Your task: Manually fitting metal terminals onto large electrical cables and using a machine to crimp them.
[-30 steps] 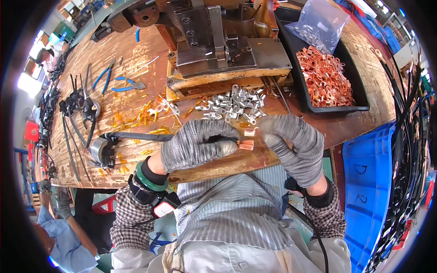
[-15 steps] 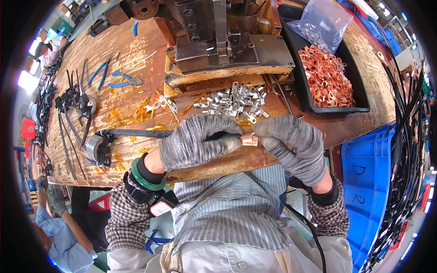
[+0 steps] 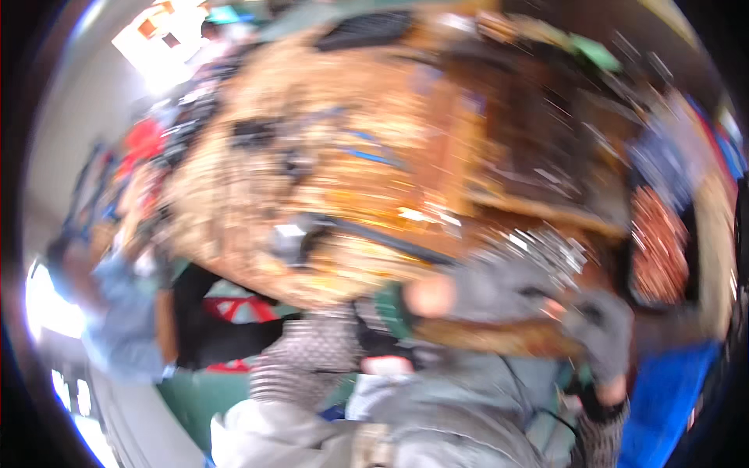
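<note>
Motion smears the whole head view. My left hand point(image 3: 495, 288), in a grey knit glove, is closed around a black cable point(image 3: 390, 240) at the table's front edge. The cable runs left from it to a coil wrapped in grey tape point(image 3: 295, 238). A small copper-coloured end piece point(image 3: 552, 310) shows between my two hands; its exact shape is lost in blur. My right hand point(image 3: 607, 331), gloved alike, is close beside that piece. Its fingers are too smeared to show whether they grip it. Silver cable lugs point(image 3: 566, 253) lie in a pile just beyond my hands.
A dark metal press point(image 3: 538, 125) stands behind the lug pile. Copper lugs point(image 3: 657, 249) fill a black tray at right, above a blue crate point(image 3: 671, 398). Blue-handled pliers point(image 3: 374, 156) and yellow scraps lie on the wooden table point(image 3: 234, 183). Another person point(image 3: 125, 312) sits at left.
The view has swung left, so table, press and both hands appear farther right, and the picture has blurred. The cable remains in my left hand, with the copper-coloured piece still between my hands.
</note>
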`<move>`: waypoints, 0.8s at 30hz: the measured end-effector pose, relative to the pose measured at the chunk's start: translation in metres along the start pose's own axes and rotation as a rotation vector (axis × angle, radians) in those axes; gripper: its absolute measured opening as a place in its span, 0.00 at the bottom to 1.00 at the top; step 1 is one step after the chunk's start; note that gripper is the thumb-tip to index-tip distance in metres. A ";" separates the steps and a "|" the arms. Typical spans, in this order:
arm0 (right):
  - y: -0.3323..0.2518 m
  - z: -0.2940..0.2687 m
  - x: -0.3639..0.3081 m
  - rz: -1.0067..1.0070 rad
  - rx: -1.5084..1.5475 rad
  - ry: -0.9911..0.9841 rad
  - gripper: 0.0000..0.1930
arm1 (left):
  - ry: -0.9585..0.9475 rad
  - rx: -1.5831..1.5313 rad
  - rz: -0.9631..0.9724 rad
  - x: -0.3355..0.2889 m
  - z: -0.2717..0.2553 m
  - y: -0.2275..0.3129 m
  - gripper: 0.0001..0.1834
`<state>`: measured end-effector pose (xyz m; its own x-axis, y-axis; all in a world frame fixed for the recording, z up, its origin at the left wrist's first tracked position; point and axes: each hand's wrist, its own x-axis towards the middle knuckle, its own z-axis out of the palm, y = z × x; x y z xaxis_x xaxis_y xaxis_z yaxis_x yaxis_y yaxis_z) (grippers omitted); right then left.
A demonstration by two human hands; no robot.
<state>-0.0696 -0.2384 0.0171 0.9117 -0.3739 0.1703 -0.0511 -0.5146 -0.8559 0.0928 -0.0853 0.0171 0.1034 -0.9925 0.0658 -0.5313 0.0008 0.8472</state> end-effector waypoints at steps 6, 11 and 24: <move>0.027 0.008 -0.012 0.155 0.361 0.070 0.06 | 0.192 0.427 -0.056 -0.039 -0.008 -0.033 0.13; 0.028 0.001 0.001 0.300 0.355 -0.072 0.15 | 0.365 0.494 -0.074 -0.057 -0.031 -0.017 0.16; -0.019 0.026 0.069 0.217 0.604 0.053 0.06 | 0.399 0.392 -0.142 -0.035 -0.105 -0.016 0.20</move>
<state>0.0047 -0.2339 0.0325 0.8842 -0.4663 -0.0268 0.0205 0.0960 -0.9952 0.1864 -0.0380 0.0564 0.4654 -0.8564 0.2236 -0.7529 -0.2502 0.6088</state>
